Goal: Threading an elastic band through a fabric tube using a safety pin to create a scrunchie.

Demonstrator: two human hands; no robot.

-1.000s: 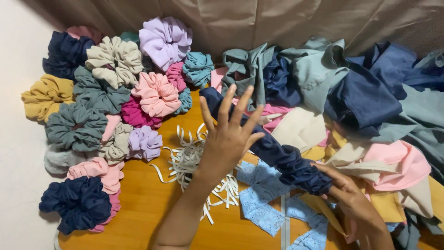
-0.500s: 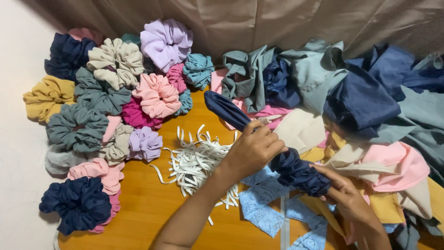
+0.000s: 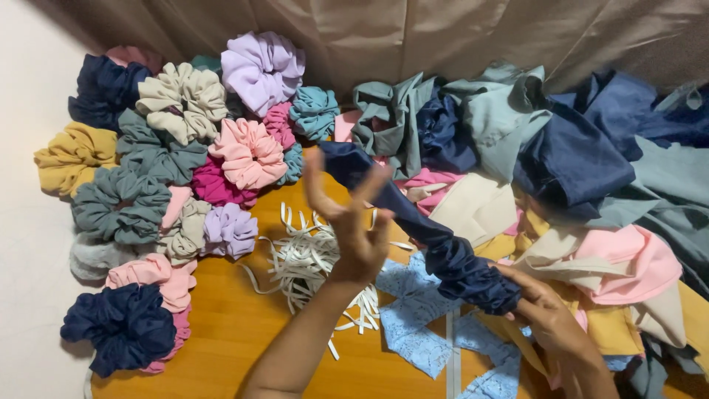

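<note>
Wooden tabletop [image 3: 221, 332] crowded: finished scrunchies [image 3: 185, 155] in navy, pink, lilac, grey-green, mustard and cream piled at left, a tangle of white elastic strips [image 3: 303, 258] in the middle just under the left hand, light blue lace pieces [image 3: 413, 310] beside it, loose fabric heap [image 3: 576, 170] in teal, navy, pink, cream and yellow filling the right and back against a tan curtain [image 3: 443, 37]. Navy fabric tube [image 3: 413, 222] lies above the lace and elastic, long axis diagonal, upper-left end near the scrunchie pile, lower-right end gathered into ruffles. Right hand [image 3: 546, 318] grips that gathered end, fingers closed on it. Left hand [image 3: 354, 222] raised, fingers spread and released, just in front of the tube's upper stretch, partly hiding it; contact unclear.
</note>
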